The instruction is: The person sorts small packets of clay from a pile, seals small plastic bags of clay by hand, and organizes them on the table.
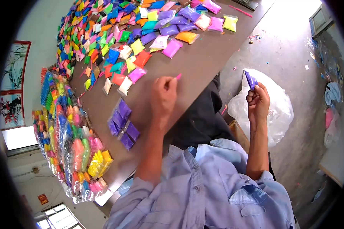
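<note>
My left hand [165, 95] is a closed fist over the brown table, slightly blurred. A small pink stick tip [178, 76] pokes out beside its fingers; the rest is hidden. Off to the right, beyond the table edge, my right hand [259, 95] is raised and pinches a small purple clay packet [251, 80] between thumb and fingers. Below and left of my left hand, a bundle of purple packets [122, 124] in clear wrap lies on the table.
Many loose coloured packets [103, 38] cover the table's far side. Bagged packets [70, 137] are piled along the left edge. A large white plastic bag [275, 107] stands on the floor at right. A pink stick [240, 10] lies near the far edge.
</note>
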### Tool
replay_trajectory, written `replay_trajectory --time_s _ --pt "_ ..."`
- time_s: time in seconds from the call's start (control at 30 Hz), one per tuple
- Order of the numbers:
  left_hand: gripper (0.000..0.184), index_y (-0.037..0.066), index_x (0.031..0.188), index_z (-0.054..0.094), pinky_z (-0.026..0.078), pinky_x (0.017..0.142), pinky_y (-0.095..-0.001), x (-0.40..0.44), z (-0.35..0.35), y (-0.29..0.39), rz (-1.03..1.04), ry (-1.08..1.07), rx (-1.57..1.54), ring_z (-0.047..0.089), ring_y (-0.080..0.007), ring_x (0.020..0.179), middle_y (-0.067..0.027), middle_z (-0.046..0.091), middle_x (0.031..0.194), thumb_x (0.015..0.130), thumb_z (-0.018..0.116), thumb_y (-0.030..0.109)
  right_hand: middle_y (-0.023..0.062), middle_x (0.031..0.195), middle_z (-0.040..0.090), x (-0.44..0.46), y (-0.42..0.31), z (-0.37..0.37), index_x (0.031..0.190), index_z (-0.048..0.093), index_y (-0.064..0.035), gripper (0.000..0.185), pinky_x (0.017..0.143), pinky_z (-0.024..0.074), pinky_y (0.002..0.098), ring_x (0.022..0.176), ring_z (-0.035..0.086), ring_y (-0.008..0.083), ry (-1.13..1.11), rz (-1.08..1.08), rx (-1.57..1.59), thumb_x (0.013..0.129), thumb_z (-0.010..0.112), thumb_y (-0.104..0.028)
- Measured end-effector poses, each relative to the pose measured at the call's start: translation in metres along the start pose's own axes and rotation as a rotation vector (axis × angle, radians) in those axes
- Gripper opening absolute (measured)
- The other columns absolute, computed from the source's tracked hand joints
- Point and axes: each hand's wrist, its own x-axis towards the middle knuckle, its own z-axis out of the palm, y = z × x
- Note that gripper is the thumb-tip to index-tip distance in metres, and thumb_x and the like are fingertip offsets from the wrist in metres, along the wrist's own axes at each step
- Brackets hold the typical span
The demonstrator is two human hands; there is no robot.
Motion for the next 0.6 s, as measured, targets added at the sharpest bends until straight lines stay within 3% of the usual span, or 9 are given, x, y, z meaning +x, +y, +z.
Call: replay_trajectory --time_s 0.13,0.27,0.37,0.47,0.6 --pt "0.013 0.002 0.088 0.069 0.050 0.065 -0.0416 -0.008 -0.011 -0.008 0.023 0.051 0.190 0.063 -0.0317 0.071 -0.0131 0.065 0.081 0.093 0.071 0.014 0.0033 0.079 0.063 -0.001 0.011 -0.002 0.108 0.062 -0.0021 0.013 0.053 0.0444 0.0229 0.062 0.058 0.0108 -0.018 0.042 0.015 0.096 0.062 -0.007" --pt "0.013 0.004 0.086 0.068 0.049 0.062 -0.0444 -0.010 0.007 0.005 0.108 0.050 0.146 0.062 -0.0347 0.069 -0.0136 0.064 0.080 0.093 0.071 0.014 0.0026 0.079 0.062 -0.004 0.015 -0.007 0.106 0.063 -0.0032 0.011 0.052 0.0433 0.0225 0.062 0.058 0.0099 -0.002 0.070 0.011 0.095 0.063 -0.006" --pt "0.015 0.005 0.082 0.063 0.050 0.062 -0.0467 -0.017 0.037 0.029 0.224 -0.029 0.178 0.064 -0.0379 0.071 -0.0148 0.065 0.080 0.093 0.070 0.012 0.0007 0.078 0.060 -0.005 0.030 -0.020 0.102 0.064 -0.0029 0.008 0.052 0.0404 0.0216 0.061 0.054 0.0075 0.015 0.012 -0.215 0.094 0.063 -0.004" --pt "0.014 0.005 0.083 0.062 0.051 0.064 -0.0481 -0.028 0.061 0.063 0.308 -0.157 0.135 0.064 -0.0403 0.074 -0.0153 0.066 0.081 0.092 0.071 0.012 0.0007 0.075 0.061 -0.006 0.055 -0.047 0.100 0.064 -0.0013 0.009 0.054 0.0424 0.0217 0.061 0.055 0.0070 0.007 -0.034 -0.510 0.092 0.066 -0.006" --pt "0.010 0.005 0.088 0.066 0.052 0.064 -0.0466 -0.032 0.062 0.068 0.333 -0.169 0.032 0.065 -0.0389 0.073 -0.0151 0.068 0.083 0.092 0.072 0.013 0.0027 0.077 0.064 -0.008 0.094 -0.088 0.092 0.065 0.0005 0.008 0.062 0.0476 0.0263 0.067 0.058 0.0107 -0.014 -0.138 -0.803 0.088 0.065 -0.006"
